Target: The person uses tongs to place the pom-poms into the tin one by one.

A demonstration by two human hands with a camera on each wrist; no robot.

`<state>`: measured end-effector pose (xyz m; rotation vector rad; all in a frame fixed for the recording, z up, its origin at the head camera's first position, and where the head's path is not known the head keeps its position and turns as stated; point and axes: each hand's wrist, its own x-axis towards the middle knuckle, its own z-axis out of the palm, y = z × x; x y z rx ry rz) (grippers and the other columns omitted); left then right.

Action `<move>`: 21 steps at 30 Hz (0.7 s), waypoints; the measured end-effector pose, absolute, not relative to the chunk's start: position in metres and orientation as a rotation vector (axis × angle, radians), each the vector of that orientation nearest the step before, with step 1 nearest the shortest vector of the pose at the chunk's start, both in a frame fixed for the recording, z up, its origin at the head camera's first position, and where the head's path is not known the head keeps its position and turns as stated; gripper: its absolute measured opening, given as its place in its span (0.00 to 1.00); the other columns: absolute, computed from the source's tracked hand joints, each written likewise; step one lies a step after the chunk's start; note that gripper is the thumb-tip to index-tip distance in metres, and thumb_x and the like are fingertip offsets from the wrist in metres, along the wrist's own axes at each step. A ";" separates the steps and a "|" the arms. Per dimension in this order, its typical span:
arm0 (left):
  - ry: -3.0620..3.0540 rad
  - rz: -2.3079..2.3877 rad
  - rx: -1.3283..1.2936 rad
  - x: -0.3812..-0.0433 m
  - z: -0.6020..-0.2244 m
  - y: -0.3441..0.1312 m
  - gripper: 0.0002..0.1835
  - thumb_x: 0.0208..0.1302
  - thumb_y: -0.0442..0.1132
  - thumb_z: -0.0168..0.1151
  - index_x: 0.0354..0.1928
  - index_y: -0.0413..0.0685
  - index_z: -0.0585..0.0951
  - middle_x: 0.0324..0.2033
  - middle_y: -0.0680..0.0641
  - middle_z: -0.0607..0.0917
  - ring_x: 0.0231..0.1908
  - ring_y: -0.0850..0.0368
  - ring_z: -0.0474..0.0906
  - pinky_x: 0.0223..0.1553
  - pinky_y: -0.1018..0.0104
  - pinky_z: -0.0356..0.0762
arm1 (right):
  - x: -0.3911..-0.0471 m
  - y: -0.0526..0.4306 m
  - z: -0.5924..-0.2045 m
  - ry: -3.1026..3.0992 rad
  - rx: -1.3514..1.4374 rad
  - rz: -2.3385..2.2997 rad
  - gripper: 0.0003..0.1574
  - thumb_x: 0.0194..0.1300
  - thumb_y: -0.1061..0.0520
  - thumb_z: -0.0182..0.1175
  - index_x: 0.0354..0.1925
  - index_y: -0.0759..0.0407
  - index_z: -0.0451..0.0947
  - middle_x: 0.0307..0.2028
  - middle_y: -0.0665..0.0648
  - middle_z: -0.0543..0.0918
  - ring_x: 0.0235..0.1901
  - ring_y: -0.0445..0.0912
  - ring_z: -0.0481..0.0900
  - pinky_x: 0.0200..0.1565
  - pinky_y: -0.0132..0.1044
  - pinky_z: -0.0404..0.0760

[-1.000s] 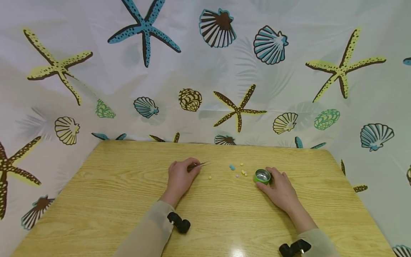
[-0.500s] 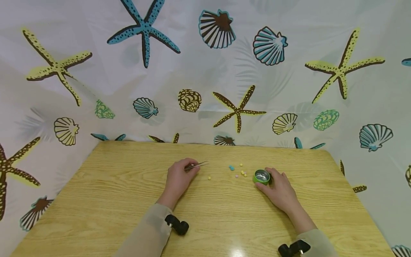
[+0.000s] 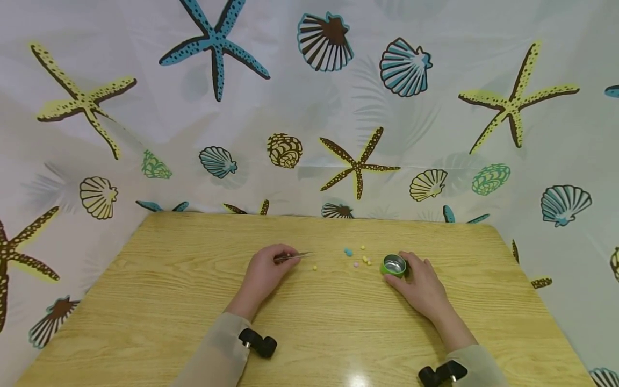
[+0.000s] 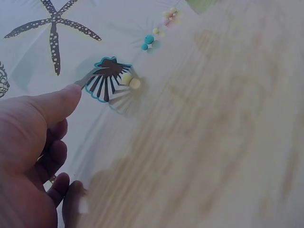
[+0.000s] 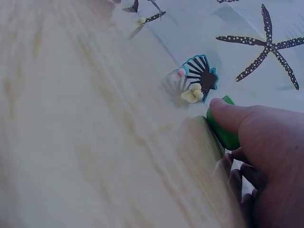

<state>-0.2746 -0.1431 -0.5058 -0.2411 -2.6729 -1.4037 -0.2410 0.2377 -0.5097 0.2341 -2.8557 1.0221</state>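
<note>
My left hand (image 3: 266, 271) pinches a pair of metal tweezers (image 3: 302, 255) between thumb and fingers, tips pointing right. Just in front of and below the tips lies a single small yellow bead (image 3: 315, 267), apart from them; the left wrist view also has this bead (image 4: 127, 78) near the tweezers (image 4: 89, 77). My right hand (image 3: 423, 285) grips a small round green tin (image 3: 386, 271), open at the top with a silvery inside. In the right wrist view the thumb lies against the green tin (image 5: 222, 130); most other fingers are partly hidden.
Between the hands lie loose beads on the wooden table (image 3: 338, 322): blue beads (image 3: 348, 252), a pink bead (image 3: 356, 265) and several yellow beads (image 3: 366, 260). A patterned cloth (image 3: 300, 107) with starfish and shells stands behind the table.
My left hand has shifted slightly left and toward me with the tweezers, whose tips look closer together than half a second ago. The right hand and tin stay in place.
</note>
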 end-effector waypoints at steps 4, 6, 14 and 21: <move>-2.695 -1.404 -0.252 -0.270 -0.505 -0.146 0.09 0.75 0.44 0.76 0.52 0.55 0.93 0.51 0.50 0.91 0.53 0.50 0.87 0.58 0.47 0.84 | -0.239 0.238 -0.508 -2.876 0.217 1.027 0.49 0.77 0.41 0.72 0.79 0.68 0.68 0.77 0.74 0.71 0.79 0.74 0.62 0.80 0.70 0.51; -2.695 -1.406 -0.263 -0.269 -0.505 -0.147 0.09 0.75 0.45 0.76 0.52 0.56 0.93 0.51 0.51 0.91 0.53 0.50 0.87 0.58 0.47 0.84 | -0.238 0.239 -0.508 -2.881 0.211 1.028 0.49 0.77 0.40 0.72 0.79 0.67 0.68 0.77 0.74 0.71 0.79 0.75 0.59 0.79 0.71 0.52; -2.694 -1.429 -0.285 -0.267 -0.508 -0.150 0.08 0.74 0.42 0.77 0.51 0.57 0.93 0.50 0.52 0.91 0.53 0.52 0.87 0.58 0.47 0.84 | -0.236 0.237 -0.508 -2.847 0.268 1.025 0.46 0.76 0.42 0.73 0.76 0.69 0.71 0.74 0.73 0.75 0.77 0.71 0.67 0.81 0.68 0.49; -2.713 -1.394 -0.309 -0.267 -0.512 -0.151 0.07 0.73 0.42 0.77 0.50 0.58 0.93 0.49 0.53 0.91 0.51 0.53 0.87 0.57 0.48 0.85 | -0.238 0.235 -0.511 -2.835 0.298 1.050 0.43 0.75 0.44 0.74 0.75 0.67 0.73 0.72 0.71 0.78 0.76 0.70 0.69 0.80 0.70 0.50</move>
